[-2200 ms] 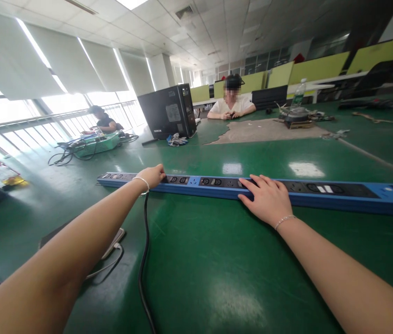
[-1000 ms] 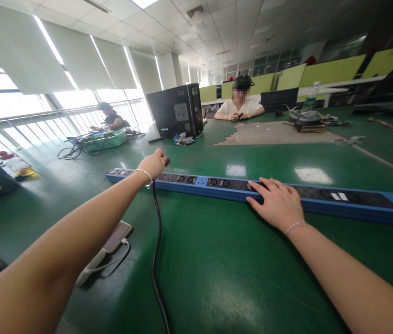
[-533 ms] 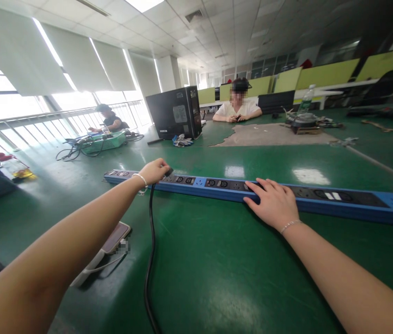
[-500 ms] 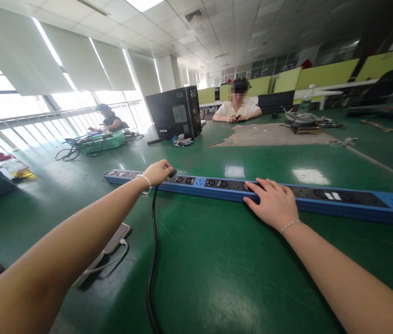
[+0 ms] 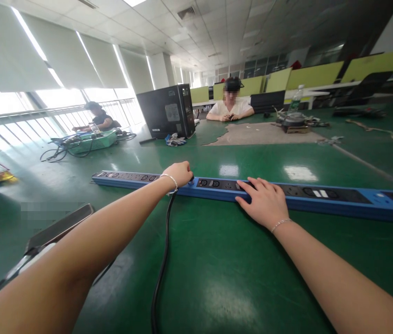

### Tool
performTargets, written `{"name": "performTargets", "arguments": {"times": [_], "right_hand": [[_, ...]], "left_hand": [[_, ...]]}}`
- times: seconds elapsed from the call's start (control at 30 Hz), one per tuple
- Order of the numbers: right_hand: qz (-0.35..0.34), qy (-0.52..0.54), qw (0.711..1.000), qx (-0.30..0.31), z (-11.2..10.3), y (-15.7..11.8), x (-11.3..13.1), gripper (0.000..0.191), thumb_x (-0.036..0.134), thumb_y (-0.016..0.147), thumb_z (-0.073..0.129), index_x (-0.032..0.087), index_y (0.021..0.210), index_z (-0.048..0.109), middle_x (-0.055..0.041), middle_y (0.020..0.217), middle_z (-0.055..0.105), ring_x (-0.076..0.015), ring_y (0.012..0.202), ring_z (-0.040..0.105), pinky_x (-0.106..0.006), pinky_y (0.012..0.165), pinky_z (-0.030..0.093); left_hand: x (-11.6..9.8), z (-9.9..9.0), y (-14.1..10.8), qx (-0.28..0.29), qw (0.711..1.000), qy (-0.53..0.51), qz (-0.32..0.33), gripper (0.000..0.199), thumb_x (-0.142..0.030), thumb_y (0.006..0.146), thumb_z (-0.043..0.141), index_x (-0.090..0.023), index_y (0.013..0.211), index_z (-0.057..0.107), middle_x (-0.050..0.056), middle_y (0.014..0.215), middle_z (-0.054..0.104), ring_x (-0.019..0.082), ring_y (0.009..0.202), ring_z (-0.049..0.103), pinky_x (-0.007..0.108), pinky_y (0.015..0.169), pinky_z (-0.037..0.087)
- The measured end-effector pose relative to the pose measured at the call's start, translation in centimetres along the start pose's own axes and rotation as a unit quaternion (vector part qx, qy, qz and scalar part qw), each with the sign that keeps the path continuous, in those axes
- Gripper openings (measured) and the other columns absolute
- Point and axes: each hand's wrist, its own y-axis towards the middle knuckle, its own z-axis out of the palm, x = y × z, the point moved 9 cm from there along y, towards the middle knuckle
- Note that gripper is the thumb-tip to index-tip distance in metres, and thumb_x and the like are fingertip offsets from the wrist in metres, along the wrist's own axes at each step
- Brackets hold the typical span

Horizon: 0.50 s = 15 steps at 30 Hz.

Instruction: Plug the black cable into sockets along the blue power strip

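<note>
A long blue power strip (image 5: 203, 194) with black socket panels lies across the green tabletop. My left hand (image 5: 180, 174) is closed on the black plug (image 5: 192, 178) of a power cord, at the strip's blue section left of the middle. Whether the plug's prongs sit in a socket is hidden by my fingers. From under this hand the black cord (image 5: 165, 250) hangs down toward the near edge of the view. My right hand (image 5: 266, 199) rests on the strip farther right, fingers spread over its top and thumb at its near side.
Beyond the strip stand a black computer case (image 5: 164, 112), gloves (image 5: 175, 140) and a green basket (image 5: 92, 143) with cables. A dark flat device (image 5: 60, 225) lies beside my left forearm. One person (image 5: 230, 111) sits across the table, another (image 5: 95, 118) farther left.
My left hand has moved right along the strip with the plug, from the left sockets to the blue section. My right hand keeps its place on the strip. The view has shifted slightly.
</note>
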Motion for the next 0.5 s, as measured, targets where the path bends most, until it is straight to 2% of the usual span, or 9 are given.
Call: {"name": "performTargets", "arguments": {"times": [0.23, 0.5], "right_hand": [[-0.003, 0.003, 1.000, -0.008, -0.1, 0.0, 0.1, 0.045, 0.050, 0.085, 0.043, 0.033, 0.124, 0.056, -0.0054, 0.131, 0.055, -0.0265, 0.121, 0.043, -0.044, 0.096, 0.030], [0.000, 0.007, 1.000, 0.006, -0.1, 0.0, 0.1, 0.046, 0.050, 0.085, 0.042, 0.033, 0.125, 0.055, -0.0061, 0.133, 0.053, -0.0272, 0.122, 0.042, -0.045, 0.096, 0.029]], "left_hand": [[-0.7, 0.8, 0.0, 0.017, 1.000, 0.006, 0.009, 0.026, -0.034, 0.079, 0.046, -0.021, 0.094, 0.061, 0.012, 0.098, 0.069, 0.026, 0.091, 0.064, 0.034, 0.074, 0.048], [-0.7, 1.1, -0.4, 0.006, 1.000, -0.005, -0.016, 0.027, -0.033, 0.080, 0.045, -0.022, 0.098, 0.060, 0.012, 0.100, 0.069, 0.028, 0.092, 0.063, 0.036, 0.076, 0.048]]}}
